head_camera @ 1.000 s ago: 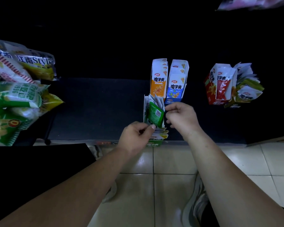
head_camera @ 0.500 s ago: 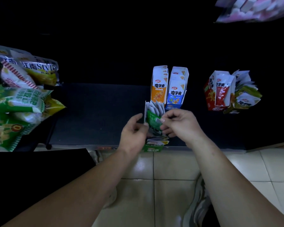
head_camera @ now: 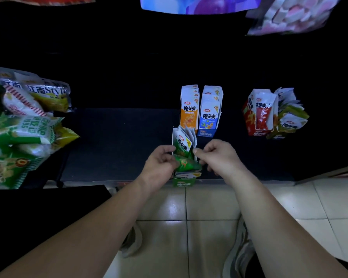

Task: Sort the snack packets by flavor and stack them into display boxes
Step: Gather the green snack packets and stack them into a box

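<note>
desk (head_camera: 119, 141): dark top, carries all the stock; tiled floor (head_camera: 209, 207) below its near edge.
snack bags (head_camera: 24, 127): big green and yellow pile at far left, well apart from the work.
red box (head_camera: 257, 113) + olive box (head_camera: 289, 117): side by side at right, both stuffed, packets splaying out.
orange box (head_camera: 189, 109) + blue box (head_camera: 209, 113): upright pair, just behind the working spot.
green box (head_camera: 184, 182): at the near desk edge, front lip overhanging; white-backed packets stand in its rear half.
left hand (head_camera: 159, 163): fingers curled round the green packet (head_camera: 182, 146), thumb on its left edge.
right hand (head_camera: 219, 155): thumb and fingertips pinch that packet's right edge, as far as I can tell.
second green packet (head_camera: 186, 163): lies crosswise between the hands, over the box mouth.
step: seating green flavor into green box.
how: square the packet to the box walls, slide it in upright behind the row, label forward; straighten the crosswise one first or it jams.
risk: box sits on the edge, so push down, not forward.
</note>
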